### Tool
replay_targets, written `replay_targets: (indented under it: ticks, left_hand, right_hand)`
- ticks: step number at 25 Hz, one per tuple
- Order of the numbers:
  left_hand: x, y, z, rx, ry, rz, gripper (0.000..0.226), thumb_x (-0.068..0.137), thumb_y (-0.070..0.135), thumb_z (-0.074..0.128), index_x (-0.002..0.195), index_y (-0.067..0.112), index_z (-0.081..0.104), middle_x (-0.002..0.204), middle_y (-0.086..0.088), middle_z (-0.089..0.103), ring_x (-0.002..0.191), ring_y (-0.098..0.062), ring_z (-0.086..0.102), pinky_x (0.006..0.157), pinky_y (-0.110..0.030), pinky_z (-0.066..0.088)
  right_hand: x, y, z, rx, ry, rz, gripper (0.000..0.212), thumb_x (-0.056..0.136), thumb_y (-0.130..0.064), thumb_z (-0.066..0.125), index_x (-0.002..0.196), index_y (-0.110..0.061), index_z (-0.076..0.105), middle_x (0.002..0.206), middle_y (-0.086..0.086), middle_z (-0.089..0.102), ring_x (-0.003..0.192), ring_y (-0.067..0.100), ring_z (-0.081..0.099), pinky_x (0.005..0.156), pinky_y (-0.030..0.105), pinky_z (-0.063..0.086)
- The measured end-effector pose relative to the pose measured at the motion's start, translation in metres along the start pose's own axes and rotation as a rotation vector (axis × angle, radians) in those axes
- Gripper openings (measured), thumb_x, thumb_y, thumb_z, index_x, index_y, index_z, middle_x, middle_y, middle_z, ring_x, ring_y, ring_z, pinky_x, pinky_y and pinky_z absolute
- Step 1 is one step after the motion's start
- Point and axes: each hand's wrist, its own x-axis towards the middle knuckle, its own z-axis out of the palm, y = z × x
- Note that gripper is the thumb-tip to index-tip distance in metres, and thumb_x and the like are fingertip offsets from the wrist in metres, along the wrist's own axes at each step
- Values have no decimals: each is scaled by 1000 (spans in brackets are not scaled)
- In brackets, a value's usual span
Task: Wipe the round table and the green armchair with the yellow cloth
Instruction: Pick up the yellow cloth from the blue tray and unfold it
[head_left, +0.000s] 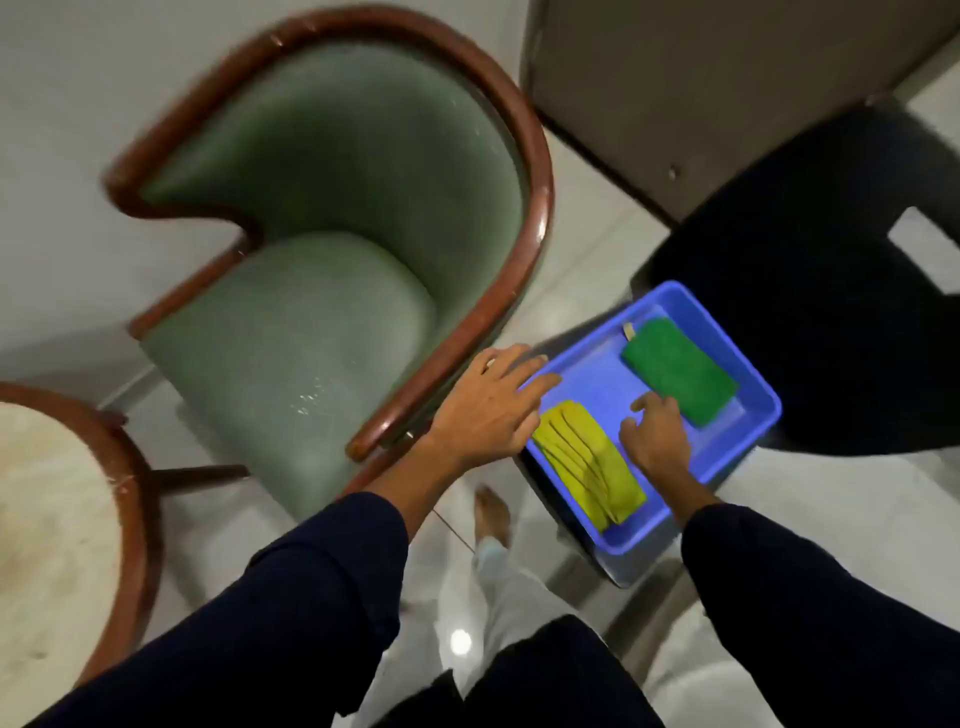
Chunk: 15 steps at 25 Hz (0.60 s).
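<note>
In the blue tray (748, 364), yellow cloth (592, 467) lies pleated.

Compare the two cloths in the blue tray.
The yellow cloth lies at the tray's near end in narrow pleats; the green cloth lies at the far end, folded flat, with a small tag. Both rest inside the blue tray, and neither is gripped.

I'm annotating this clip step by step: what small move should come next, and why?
Probably close a hand on the yellow cloth and lift it out of the blue tray. It lies folded in the tray beside a green cloth, and neither hand holds anything: the left hand is spread at the tray's near edge, the right hand hovers between the two cloths. Wiping cannot start until it is picked up.
</note>
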Motion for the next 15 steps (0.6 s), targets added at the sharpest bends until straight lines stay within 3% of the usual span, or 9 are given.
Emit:
replay_targets:
  ticks: [3,6,9,11,13,15]
  left_hand:
    - [7,27,67,-77,-363,-115,59,90,28,48,147,19,35,149,-9,46,146,-31,28,113,-46,28]
    - [-10,45,105,-79,-594,-91,62,91,28,46,150,20,27,150,-11,43,146,-30,24,112,-47,28]
    - [-14,42,107,-126,-630,-111,59,92,29,46,149,21,29,148,-9,47,141,-30,31,111,-47,31]
    - [-14,37,96,-195,-606,-172,59,91,27,47,147,23,32,144,-8,51,134,-29,39,106,-45,35]
    - [-11,31,83,-287,-524,-215,59,89,24,49,146,24,35,140,-7,54,129,-27,44,101,-41,36]
    - [-5,25,69,-334,-439,-210,62,87,23,53,146,24,36,144,-4,50,132,-26,41,100,-39,34]
  right_hand:
    - [18,44,36,-194,-213,139,31,86,-9,55,116,-6,56,126,25,51,119,44,52,99,48,44]
    - [20,67,62,-217,-337,239,38,86,-10,51,124,-8,46,131,21,52,125,40,49,103,48,38]
    - [26,77,72,-148,-402,296,41,86,-15,56,124,-6,46,131,21,54,123,38,51,103,46,37]
    - [28,72,70,-279,-441,246,34,84,-21,59,116,-8,56,130,19,53,122,36,50,102,45,39]
    - [25,54,59,-483,-376,59,34,81,-26,60,112,-12,61,126,16,52,121,36,48,100,45,38]
    - [19,25,37,-533,-277,-221,32,81,-26,60,111,-14,59,117,15,55,111,36,56,94,45,42]
